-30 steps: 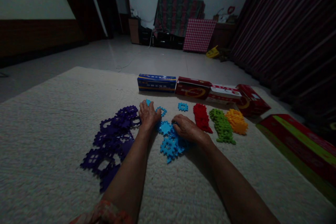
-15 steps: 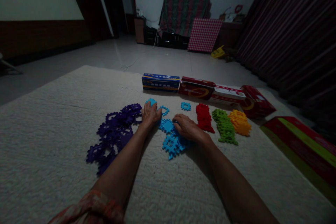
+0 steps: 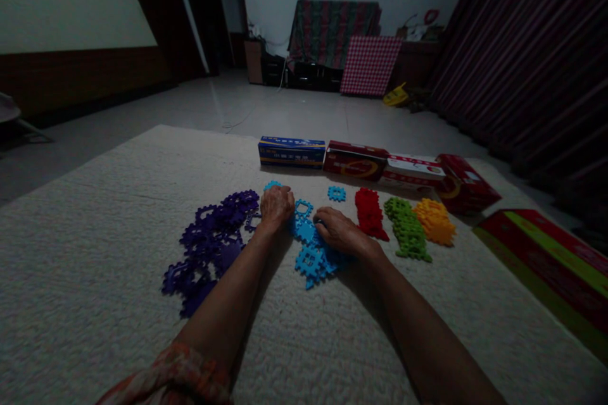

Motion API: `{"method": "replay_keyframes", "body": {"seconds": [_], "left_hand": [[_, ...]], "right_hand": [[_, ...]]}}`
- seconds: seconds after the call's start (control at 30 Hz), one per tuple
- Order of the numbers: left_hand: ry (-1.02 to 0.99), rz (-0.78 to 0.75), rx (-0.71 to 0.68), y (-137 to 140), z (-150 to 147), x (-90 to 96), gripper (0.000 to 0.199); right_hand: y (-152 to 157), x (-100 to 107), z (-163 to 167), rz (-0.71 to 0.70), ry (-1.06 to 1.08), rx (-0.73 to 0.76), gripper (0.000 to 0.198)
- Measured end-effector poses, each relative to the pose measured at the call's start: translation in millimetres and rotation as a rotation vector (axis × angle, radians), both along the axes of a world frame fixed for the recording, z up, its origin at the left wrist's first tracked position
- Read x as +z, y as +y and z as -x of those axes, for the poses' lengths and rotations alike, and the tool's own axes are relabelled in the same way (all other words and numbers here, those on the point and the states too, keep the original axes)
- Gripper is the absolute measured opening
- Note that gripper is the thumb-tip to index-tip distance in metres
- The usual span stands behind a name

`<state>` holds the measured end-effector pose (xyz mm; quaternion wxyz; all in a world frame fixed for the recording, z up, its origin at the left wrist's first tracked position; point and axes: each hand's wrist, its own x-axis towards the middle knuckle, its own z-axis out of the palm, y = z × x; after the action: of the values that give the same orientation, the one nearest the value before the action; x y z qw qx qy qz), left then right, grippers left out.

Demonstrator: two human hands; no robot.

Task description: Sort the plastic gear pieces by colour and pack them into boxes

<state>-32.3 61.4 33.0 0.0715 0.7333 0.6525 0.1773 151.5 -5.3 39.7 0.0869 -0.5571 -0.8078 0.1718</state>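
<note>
Blue toothed pile [image 3: 310, 261], long axis near-to-far, right hand [image 3: 341, 230] over its right side, fingers curled, pinch unclear.

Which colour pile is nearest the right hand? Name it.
The light-blue pile, partly under the right hand; the purple pile, red pile, green pile and orange pile lie farther off.

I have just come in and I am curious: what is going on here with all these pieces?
A person is handling a pile of light-blue toothed pieces on a pale mat. The right hand is over that pile; the left hand is between it and the purple pile. I cannot tell whether either grips a piece. One light-blue piece lies apart. The red pile, green pile and orange pile lie to the right.
</note>
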Motion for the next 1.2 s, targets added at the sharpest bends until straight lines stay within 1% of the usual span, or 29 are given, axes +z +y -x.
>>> {"method": "replay_keyframes", "body": {"seconds": [0.07, 0.13, 0.23, 0.3, 0.43, 0.5, 0.63, 0.77, 0.83, 0.87, 0.9, 0.97, 1.0, 1.03, 1.07, 1.1, 1.2], "left_hand": [[-0.029, -0.019, 0.075, 15.5, 1.6, 5.1, 0.041], [-0.04, 0.026, 0.127, 28.7, 3.7, 5.7, 0.044], [-0.007, 0.107, 0.126, 38.6, 9.7, 2.3, 0.039], [0.003, 0.102, 0.11, 39.3, 16.2, 1.5, 0.037], [-0.015, 0.019, 0.059, 36.5, 29.0, 4.8, 0.041], [-0.031, -0.006, 0.049, 36.2, 30.9, 4.9, 0.04], [-0.165, -0.058, 0.138, 39.4, 26.4, 1.6, 0.034], [-0.27, -0.17, 0.209, 43.7, 26.2, 5.2, 0.042], [-0.328, -0.234, 0.224, 43.9, 28.3, 8.4, 0.042], [-0.379, -0.247, 0.217, 43.2, 28.8, 9.2, 0.041], [-0.44, -0.225, 0.191, 41.8, 28.6, 9.0, 0.04], [-0.551, -0.079, 0.089, 36.5, 25.5, 5.6, 0.038], [-0.588, 0.02, 0.028, 32.6, 22.7, 2.5, 0.037], [-0.599, 0.079, -0.024, 28.0, 19.4, -1.2, 0.034], [-0.6, 0.092, -0.054, 22.7, 15.7, -5.3, 0.032], [-0.594, 0.074, -0.061, 16.9, 12.0, -9.6, 0.03], [-0.596, -0.075, -0.006, -0.6, 1.6, -20.9, 0.03]], "right_hand": [[-0.4, 2.2, 0.3, 0.011, -0.002, 0.001, 0.026], [-0.4, 4.1, 0.5, 0.014, 0.003, 0.003, 0.026], [0.2, 5.2, 0.6, 0.02, 0.013, -0.001, 0.026], [0.8, 5.0, 0.5, 0.031, 0.017, -0.01, 0.026], [1.6, 4.4, -0.2, 0.03, 0.027, -0.013, 0.026], [1.8, 4.3, -0.6, 0.02, 0.02, -0.007, 0.026], [2.4, 3.2, -1.0, 0.008, -0.006, -0.006, 0.027], [3.5, 0.7, -1.1, 0.0, -0.005, -0.004, 0.028], [4.0, 0.1, -1.4, -0.001, -0.001, 0.003, 0.028], [4.3, 0.2, -1.6, 0.0, 0.001, 0.006, 0.028], [4.6, 0.5, -1.9, 0.001, 0.003, 0.004, 0.028], [5.2, 1.5, -3.1, 0.007, 0.01, -0.012, 0.029], [5.4, 2.0, -3.9, 0.009, 0.014, -0.026, 0.03], [5.6, 2.1, -5.0, 0.007, 0.021, -0.043, 0.032], [5.7, 1.9, -6.1, -0.001, 0.03, -0.062, 0.033], [5.7, 1.2, -7.2, -0.013, 0.039, -0.079, 0.035], [5.1, -3.1, -9.2, -0.046, 0.055, -0.101, 0.036]]}}
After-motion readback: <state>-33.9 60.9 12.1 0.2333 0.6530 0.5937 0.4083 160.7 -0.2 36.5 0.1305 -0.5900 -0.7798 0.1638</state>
